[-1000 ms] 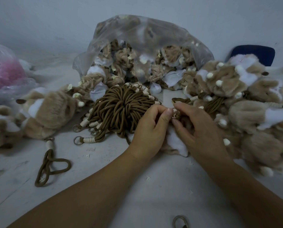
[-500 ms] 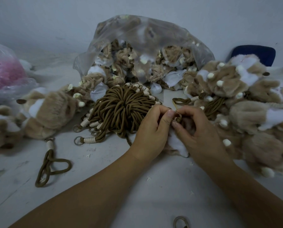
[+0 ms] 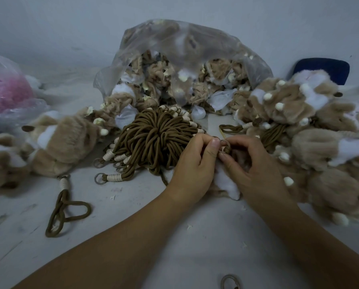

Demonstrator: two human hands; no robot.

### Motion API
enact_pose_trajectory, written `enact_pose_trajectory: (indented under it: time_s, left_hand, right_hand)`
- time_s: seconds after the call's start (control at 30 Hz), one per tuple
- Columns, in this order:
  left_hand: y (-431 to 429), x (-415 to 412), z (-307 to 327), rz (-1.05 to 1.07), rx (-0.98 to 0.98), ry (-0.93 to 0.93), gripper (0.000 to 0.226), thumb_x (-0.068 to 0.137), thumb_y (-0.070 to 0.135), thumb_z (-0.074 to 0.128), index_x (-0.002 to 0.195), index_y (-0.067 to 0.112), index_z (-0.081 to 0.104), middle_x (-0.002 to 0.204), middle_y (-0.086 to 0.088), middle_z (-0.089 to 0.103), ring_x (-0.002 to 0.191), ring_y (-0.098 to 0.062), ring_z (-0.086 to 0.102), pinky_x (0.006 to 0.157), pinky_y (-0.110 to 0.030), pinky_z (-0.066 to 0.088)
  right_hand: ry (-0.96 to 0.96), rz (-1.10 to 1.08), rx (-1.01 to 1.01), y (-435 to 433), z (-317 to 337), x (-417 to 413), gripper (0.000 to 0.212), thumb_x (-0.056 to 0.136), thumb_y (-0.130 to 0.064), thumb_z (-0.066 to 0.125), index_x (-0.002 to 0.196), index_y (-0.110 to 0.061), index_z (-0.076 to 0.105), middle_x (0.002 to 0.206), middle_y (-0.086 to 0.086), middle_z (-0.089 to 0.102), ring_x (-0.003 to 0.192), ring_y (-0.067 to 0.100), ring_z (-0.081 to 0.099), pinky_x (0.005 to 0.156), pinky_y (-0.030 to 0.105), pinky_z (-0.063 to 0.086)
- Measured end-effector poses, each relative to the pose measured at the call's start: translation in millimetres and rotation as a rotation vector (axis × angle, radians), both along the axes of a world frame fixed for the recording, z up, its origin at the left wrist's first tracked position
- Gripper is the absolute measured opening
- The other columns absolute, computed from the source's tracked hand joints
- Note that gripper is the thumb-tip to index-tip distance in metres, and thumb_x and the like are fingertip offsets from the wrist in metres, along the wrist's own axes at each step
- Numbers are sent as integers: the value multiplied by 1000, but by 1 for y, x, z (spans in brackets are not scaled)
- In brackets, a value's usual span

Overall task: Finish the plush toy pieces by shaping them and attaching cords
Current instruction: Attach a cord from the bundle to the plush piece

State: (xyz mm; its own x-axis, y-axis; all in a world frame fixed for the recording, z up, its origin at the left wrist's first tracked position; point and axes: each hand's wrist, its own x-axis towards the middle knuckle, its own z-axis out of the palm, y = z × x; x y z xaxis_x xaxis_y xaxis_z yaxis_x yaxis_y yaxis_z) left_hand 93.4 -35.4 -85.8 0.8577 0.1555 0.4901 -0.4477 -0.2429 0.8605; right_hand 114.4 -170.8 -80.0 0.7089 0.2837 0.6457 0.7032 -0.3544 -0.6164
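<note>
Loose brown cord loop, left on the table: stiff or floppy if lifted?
Probably floppy: the loose brown cord loop lies in limp, uneven curves flat on the grey table. Likely light, since it is thin. The cream-wrapped end looks stiffer and may swing.

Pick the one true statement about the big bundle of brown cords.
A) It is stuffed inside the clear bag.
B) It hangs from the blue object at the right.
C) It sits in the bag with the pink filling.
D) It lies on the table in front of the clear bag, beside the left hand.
D: the bundle of brown cords lies on the table, in front of the clear bag and right beside the left hand.
</note>
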Motion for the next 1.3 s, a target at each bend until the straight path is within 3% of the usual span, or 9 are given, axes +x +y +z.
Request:
enact_pose_trajectory:
  time_s: [0.27, 0.6, 0.73, 0.8, 0.87, 0.93, 1.03, 1.17, 1.3]
  left_hand:
    - [-1, 0, -1, -17, -1, -11, 17, 97, 31, 45, 82, 29, 53, 78, 16, 56, 74, 1, 53, 70, -15, 44]
    - [3, 2, -4, -42, 10, 5, 17, 99, 28, 44, 90, 24, 57, 86, 14, 60, 83, -3, 56, 75, -19, 46]
    - [2, 3, -6, 1, 212, 60, 17, 93, 31, 48, 104, 23, 58, 101, 12, 57, 94, 0, 53, 79, -13, 42]
    - [0, 3, -8, -9, 387, 79, 32, 88, 37, 53, 117, 24, 57, 111, 13, 53, 106, -1, 47, 89, -18, 40]
    - [-3, 3, -8, -4, 519, 93, 46, 86, 44, 55, 129, 26, 53, 120, 16, 50, 118, -4, 36, 98, -25, 33]
    - [-4, 2, -5, 18, 543, 136, 52, 86, 52, 54, 132, 28, 53, 115, 19, 47, 118, -1, 30, 99, -27, 28]
    - [-2, 4, -6, 16, 543, 180, 37, 92, 41, 56, 123, 21, 61, 108, 13, 50, 113, -6, 33, 98, -30, 31]
    - [0, 2, -2, 101, 337, 178, 3, 90, 12, 58, 90, 13, 56, 90, 15, 44, 101, -13, 39, 84, -24, 36]
    - [10, 4, 3, 283, 127, 85, 18, 84, 0, 56, 86, 14, 46, 91, 10, 43, 90, -13, 44, 71, -17, 37]
  right_hand:
    - [23, -15, -59, 1, 2, -2, 25, 84, -28, 59, 107, -18, 60, 99, -7, 60, 94, 9, 56, 82, 26, 45]
    - [46, -6, 14, -3, 2, 2, 20, 88, -17, 67, 104, -24, 59, 100, -11, 59, 96, 7, 57, 84, 25, 46]
    - [169, -18, 196, -8, 0, 6, 23, 87, -21, 68, 102, -35, 57, 103, -14, 62, 98, 1, 59, 80, 14, 47]
    - [226, 13, 305, -8, -1, 7, 24, 87, -20, 68, 99, -38, 57, 102, -13, 64, 95, -2, 62, 74, 9, 47]
    - [244, 33, 372, -6, -1, 9, 25, 87, -16, 67, 98, -37, 57, 107, -6, 64, 97, -2, 62, 74, 9, 48]
    - [251, 50, 419, -5, -1, 10, 26, 87, -11, 67, 98, -34, 57, 112, 5, 62, 99, 0, 63, 74, 10, 48]
    - [262, 27, 457, -6, -1, 13, 26, 88, -13, 67, 98, -35, 56, 115, 12, 60, 99, 9, 65, 73, 12, 49]
    - [267, -53, 530, -13, -1, 18, 19, 88, -23, 67, 97, -35, 55, 113, 11, 64, 101, 17, 65, 73, 18, 52]
    - [246, -101, 544, -15, -1, 20, 19, 90, -17, 64, 98, -30, 53, 114, 13, 64, 100, 16, 66, 81, 19, 52]
